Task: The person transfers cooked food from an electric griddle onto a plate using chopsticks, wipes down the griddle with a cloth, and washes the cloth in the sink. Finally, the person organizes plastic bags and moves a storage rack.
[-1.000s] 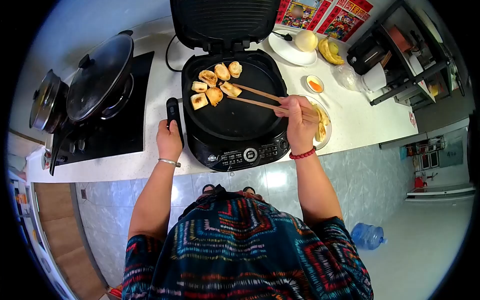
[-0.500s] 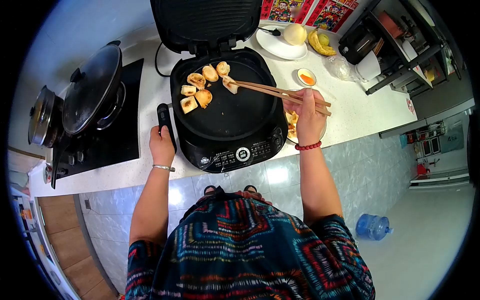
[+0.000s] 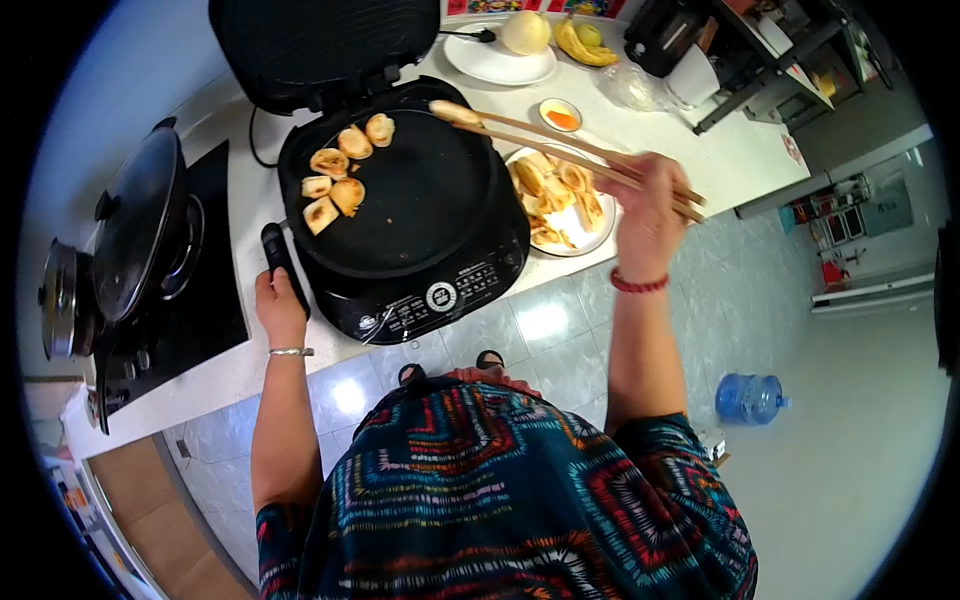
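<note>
My right hand [image 3: 645, 215] grips a pair of wooden chopsticks [image 3: 590, 155]. Between their tips is a browned slice of food [image 3: 455, 113], perhaps bun, above the far right rim of the black electric griddle [image 3: 430, 215]. Several toasted pieces [image 3: 330, 162] lie along the griddle's left side. A white plate [image 3: 606, 232] with several more browned pieces stands right of the griddle, beneath the chopsticks. My left hand [image 3: 281, 305] is closed around the black side handle [image 3: 275, 243] at the griddle's left. The griddle's ridged lid [image 3: 330, 45] stands raised behind.
A lidded wok [image 3: 140, 220] and a pot [image 3: 65, 300] stand on the cooktop [image 3: 215, 290] at left. Behind the plate are a small sauce dish [image 3: 560, 115], a white plate [image 3: 480, 65] with a round fruit, and bananas [image 3: 582, 45]. A water jug [image 3: 750, 399] rests on the floor.
My right hand has lifted the slice off the griddle surface and carried it right to the rim. The view has turned, so more of the plate of pieces shows. My left hand still holds the handle.
</note>
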Tool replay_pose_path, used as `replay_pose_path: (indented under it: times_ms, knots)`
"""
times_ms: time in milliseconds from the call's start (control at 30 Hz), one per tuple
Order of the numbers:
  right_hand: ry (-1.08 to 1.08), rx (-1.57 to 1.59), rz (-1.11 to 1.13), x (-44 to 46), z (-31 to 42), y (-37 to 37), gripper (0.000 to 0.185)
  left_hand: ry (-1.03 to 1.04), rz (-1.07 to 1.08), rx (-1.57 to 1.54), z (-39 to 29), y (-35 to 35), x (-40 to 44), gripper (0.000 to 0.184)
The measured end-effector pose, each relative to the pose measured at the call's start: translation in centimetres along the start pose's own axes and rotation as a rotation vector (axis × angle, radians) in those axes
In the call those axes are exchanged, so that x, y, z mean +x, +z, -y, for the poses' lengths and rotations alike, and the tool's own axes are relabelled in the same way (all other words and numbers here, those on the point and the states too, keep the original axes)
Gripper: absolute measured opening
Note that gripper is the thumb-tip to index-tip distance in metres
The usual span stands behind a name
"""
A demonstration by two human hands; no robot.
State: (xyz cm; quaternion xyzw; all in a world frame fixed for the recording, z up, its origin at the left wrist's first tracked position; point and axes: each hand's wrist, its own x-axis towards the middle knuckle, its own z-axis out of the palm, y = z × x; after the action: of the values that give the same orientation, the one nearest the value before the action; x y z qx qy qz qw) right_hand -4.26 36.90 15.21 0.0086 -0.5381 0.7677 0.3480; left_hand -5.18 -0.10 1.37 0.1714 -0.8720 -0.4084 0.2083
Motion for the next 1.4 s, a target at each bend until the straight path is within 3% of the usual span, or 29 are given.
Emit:
replay_pose_path:
  times_ms: [33, 233, 400, 633, 1167, 1233, 1400]
  knots:
    - [-0.069, 0.056, -0.012, 0.0, 1.2, -1.4, 0.021, 0.028, -0.025, 0.023, 0.1, 0.1, 0.0, 0.025]
    - [-0.069, -0.435, -0.015, -2.8, 5.2, -9.6, 0.024, 0.006, -0.007, 0.047, 0.7, 0.1, 0.2, 0.028]
    - [0.021, -0.478, -0.161, -5.3, 4.2, -12.5, 0.023, -0.06, 0.054, 0.063, -0.6, -0.4, 0.1, 0.029]
    - [0.066, -0.468, -0.111, -5.8, 3.9, -13.2, 0.022, -0.039, 0.091, 0.084, -0.1, -0.6, 0.3, 0.028]
    - [0.049, -0.484, -0.069, -4.1, 6.3, -10.7, 0.023, -0.049, 0.039, 0.123, -0.6, -0.4, 0.0, 0.03]
    - [-0.048, -0.316, 0.026, -3.3, 6.0, -9.2, 0.023, -0.058, 0.034, 0.113, -0.6, -0.3, 0.0, 0.03]
    - [0.026, -0.113, 0.225, -2.1, 2.5, -2.5, 0.022, -0.051, 0.01, 0.022, -1.2, -0.3, -0.3, 0.023]
